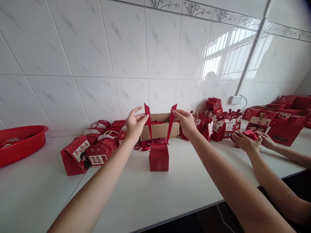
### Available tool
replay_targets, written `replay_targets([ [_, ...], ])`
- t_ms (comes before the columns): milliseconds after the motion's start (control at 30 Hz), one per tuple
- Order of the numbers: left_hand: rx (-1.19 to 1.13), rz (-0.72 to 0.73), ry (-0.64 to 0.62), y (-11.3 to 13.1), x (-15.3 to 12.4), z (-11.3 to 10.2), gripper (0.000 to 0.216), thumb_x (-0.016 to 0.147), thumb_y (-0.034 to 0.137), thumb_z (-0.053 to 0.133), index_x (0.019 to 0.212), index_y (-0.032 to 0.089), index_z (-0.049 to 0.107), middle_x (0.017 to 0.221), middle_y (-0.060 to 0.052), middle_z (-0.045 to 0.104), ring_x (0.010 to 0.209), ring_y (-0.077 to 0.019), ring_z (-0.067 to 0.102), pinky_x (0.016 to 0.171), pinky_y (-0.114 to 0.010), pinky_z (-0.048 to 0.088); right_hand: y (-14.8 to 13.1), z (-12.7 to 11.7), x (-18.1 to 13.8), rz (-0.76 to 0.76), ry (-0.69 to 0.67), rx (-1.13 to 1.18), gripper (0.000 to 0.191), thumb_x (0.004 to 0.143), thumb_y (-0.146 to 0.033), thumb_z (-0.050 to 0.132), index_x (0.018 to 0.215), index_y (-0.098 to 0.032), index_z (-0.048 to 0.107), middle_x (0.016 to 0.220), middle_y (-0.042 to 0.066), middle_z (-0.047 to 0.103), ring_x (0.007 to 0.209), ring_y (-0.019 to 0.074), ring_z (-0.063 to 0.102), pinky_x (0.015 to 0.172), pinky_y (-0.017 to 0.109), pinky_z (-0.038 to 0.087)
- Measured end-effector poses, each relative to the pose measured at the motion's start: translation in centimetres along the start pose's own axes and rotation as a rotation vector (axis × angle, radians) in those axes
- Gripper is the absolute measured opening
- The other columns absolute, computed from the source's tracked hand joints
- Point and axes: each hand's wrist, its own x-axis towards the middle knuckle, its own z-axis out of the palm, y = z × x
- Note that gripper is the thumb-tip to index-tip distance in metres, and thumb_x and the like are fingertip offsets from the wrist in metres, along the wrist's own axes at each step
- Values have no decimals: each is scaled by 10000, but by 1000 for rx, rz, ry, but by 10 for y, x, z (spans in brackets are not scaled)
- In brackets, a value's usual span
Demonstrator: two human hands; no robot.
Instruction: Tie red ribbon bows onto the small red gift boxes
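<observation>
A small red gift box (159, 158) stands upright on the white table in front of me. Two ends of a red ribbon (170, 124) rise from its top and spread apart in a V. My left hand (136, 124) pinches the left end between thumb and index finger, its other fingers held loosely out. With thumb and fingertips, my right hand (186, 122) grips the right end. Both ends are drawn up above the box, with their slanted tips sticking out past my fingers. Behind the box lies a loose bundle of red ribbons (145, 145).
An open cardboard box (146, 132) stands against the tiled wall. Finished red gift boxes (100, 152) crowd the left, beside a red plastic basin (36, 142). More boxes (229, 126) fill the right, where a co-worker's hands (250, 142) handle a red box close to my right arm.
</observation>
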Motion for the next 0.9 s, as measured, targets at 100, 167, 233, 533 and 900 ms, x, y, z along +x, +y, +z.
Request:
replay_targets([
  [100,-22,11,-6,1,1,0,499,713,280,712,1170,195,530,872,-60,713,826,-179,675,715,-287,526,-1,0,0,-5,-10,9,197,651,-395,740,732,-217,716,721,-7,665,657,103,565,627,243,430],
  [167,-36,4,-6,3,2,0,490,713,280,712,1160,195,531,880,-62,712,827,-181,677,713,-289,527,-2,0,0,-14,-15,17,202,651,-398,741,738,-218,717,727,-6,665,657,105,564,626,243,430],
  [233,-50,-5,0,4,2,1,482,708,277,719,1147,197,536,880,-61,712,808,-174,675,705,-283,526,-2,-1,0,-21,-14,14,214,651,-409,739,747,-219,718,733,-3,667,656,109,564,618,244,428],
  [533,-65,-14,-1,6,0,3,467,699,259,728,1122,202,538,848,-47,711,816,-166,671,706,-267,513,-5,-1,-4,-28,-17,-4,226,642,-428,741,720,-218,712,726,3,663,662,113,565,620,250,436],
  [900,-75,-24,-121,11,-7,5,244,701,286,729,881,169,613,848,-46,701,853,-175,663,801,-314,508,-6,4,-8,-3,-95,18,249,679,-434,715,721,-201,641,724,4,664,683,124,613,710,285,492],
])
